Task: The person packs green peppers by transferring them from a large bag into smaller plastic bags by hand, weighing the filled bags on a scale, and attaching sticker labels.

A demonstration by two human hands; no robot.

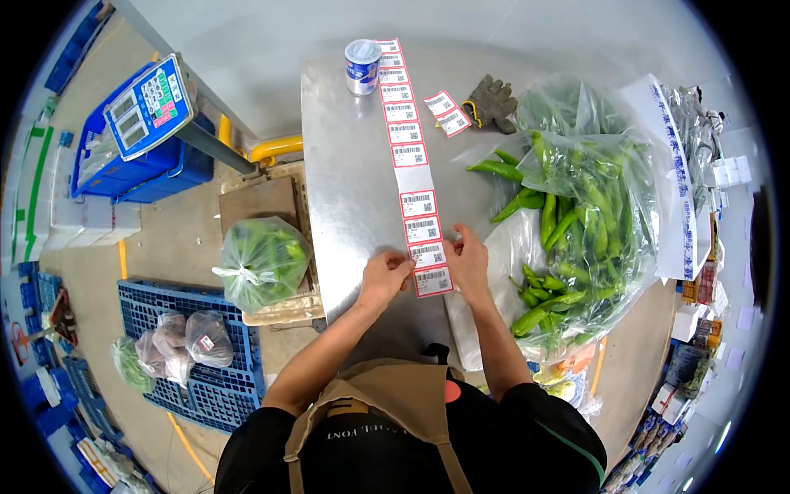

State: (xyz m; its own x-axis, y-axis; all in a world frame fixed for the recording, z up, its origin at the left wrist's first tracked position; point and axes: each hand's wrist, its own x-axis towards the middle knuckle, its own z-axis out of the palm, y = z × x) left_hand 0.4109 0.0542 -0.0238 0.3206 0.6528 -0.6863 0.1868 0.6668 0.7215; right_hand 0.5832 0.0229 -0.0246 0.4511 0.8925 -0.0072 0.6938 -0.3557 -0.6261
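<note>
A long strip of barcode labels (421,228) with red borders runs down the metal table, with one bare gap of backing partway along. My left hand (387,277) is closed at the strip's left edge near its lower end, thumb and finger pinched at a label. Opposite it, my right hand (467,262) has its fingers bent in at the right edge of the same label. Close to my right hand lies a large clear bag of green peppers (597,210), its mouth open and some peppers spilling toward the table.
On the metal table (346,181) stand a blue and white can (362,67), two loose labels (447,114) and a grey glove (494,103). To the left are a tied bag of green vegetables (265,262), a weighing scale display (146,109) and a blue pallet (222,395) holding bags.
</note>
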